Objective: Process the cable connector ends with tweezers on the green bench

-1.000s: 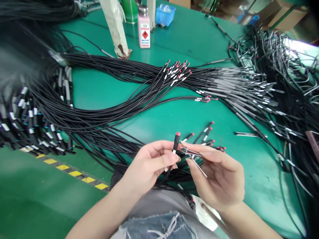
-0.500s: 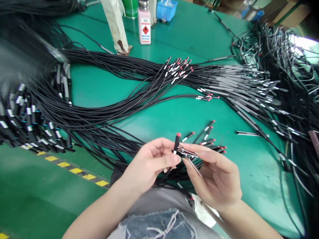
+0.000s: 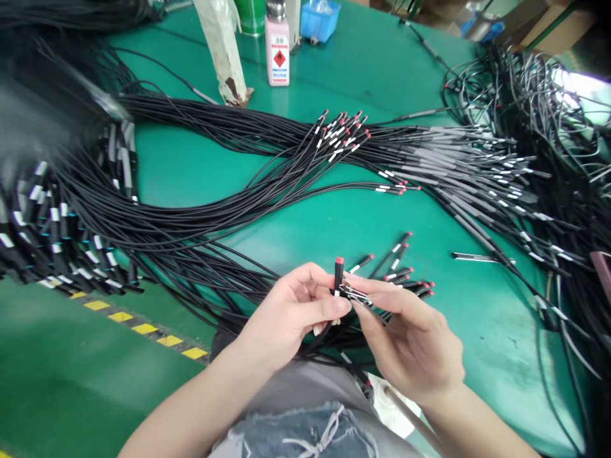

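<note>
Cable end (image 3: pixel 338 275), black, red-tipped, upright in grip of left hand (image 3: pixel 293 310), metal tool (image 3: pixel 356 294) in right hand (image 3: pixel 414 334)

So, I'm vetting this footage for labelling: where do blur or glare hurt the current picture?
Head view: a dark blur at the left edge, above the hanging cable ends; white glare at upper right, behind the tangled wires; cardboard boxes look soft; left hand, right hand and red-tipped cable end are fairly clear.
</note>
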Demonstrator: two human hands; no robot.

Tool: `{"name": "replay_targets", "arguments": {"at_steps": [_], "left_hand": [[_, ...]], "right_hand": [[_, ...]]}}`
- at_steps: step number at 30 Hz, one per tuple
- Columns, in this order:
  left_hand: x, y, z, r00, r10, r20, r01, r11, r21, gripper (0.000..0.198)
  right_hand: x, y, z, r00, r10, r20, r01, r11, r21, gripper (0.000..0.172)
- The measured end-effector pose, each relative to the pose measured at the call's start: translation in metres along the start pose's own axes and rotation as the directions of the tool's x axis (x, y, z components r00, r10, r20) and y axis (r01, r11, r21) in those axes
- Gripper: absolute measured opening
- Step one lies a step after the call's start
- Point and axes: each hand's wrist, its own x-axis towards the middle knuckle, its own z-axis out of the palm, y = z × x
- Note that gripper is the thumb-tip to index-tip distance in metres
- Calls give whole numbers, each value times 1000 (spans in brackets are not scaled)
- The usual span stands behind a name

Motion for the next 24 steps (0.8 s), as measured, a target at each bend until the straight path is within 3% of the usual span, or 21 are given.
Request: {"name": "replay_targets", "arguments": {"at_steps": [4,6,7,8,10,12,14,16,18,24], "left_hand": [[5,9,-6,996,65,55,-76,973,216,25],[12,24,-12,984,170,60,-179,878,443,30],[18,34,-15,965,252,68,-244,781,575,30],[25,44,-19,937,340,85,-296,637,712,27],[43,65,-26,853,497,158,-308,237,921,17],[62,84,-32,789,577,209,-140,-163,977,22],[79,97,-34,801,565,198,63,-407,911,42],[91,106,-33,835,525,168,135,-490,861,49],[99,109,-30,859,488,153,136,-506,852,43],[104,106,-15,878,467,110,210,-580,787,35]], "right_hand": [[5,1,-2,996,53,-78,-48,997,67,52],[6,3,-3,985,74,-156,-64,996,68,54],[7,4,-4,980,79,-184,-71,996,49,54],[7,4,-5,976,80,-200,-77,997,23,54],[7,4,-5,979,82,-189,-86,996,-12,53],[7,4,-5,986,74,-149,-78,997,-22,52],[8,3,-5,990,64,-122,-68,997,-23,51],[9,2,-6,991,64,-114,-67,998,-20,50],[9,1,-6,992,68,-109,-69,998,-8,49],[7,-1,-9,993,75,-87,-75,997,11,46]]}}
